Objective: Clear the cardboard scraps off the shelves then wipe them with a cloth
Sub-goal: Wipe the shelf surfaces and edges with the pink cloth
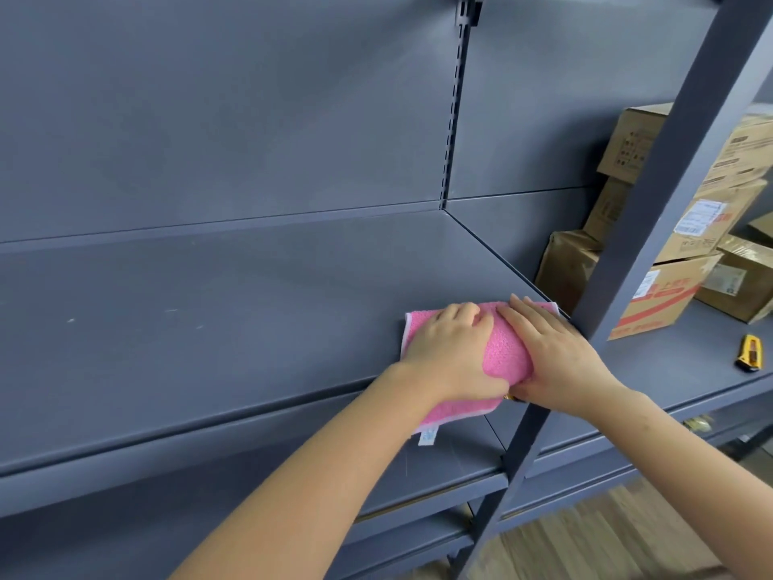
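Note:
A pink cloth (504, 353) lies on the dark grey shelf (209, 328) at its right front corner, one edge with a white tag hanging over the lip. My left hand (449, 353) presses on the cloth's left part, fingers curled over it. My right hand (556, 353) rests flat on its right part, next to the upright post. Both hands hold the cloth down against the shelf. No cardboard scraps show on this shelf; a few pale specks mark its left part.
A grey slanted upright post (652, 228) crosses in front at the right. Behind it, stacked cardboard boxes (669, 261) fill the neighbouring shelf, with a yellow utility knife (751, 352) beside them. Lower shelves (418, 487) and a wooden floor (606, 537) lie below.

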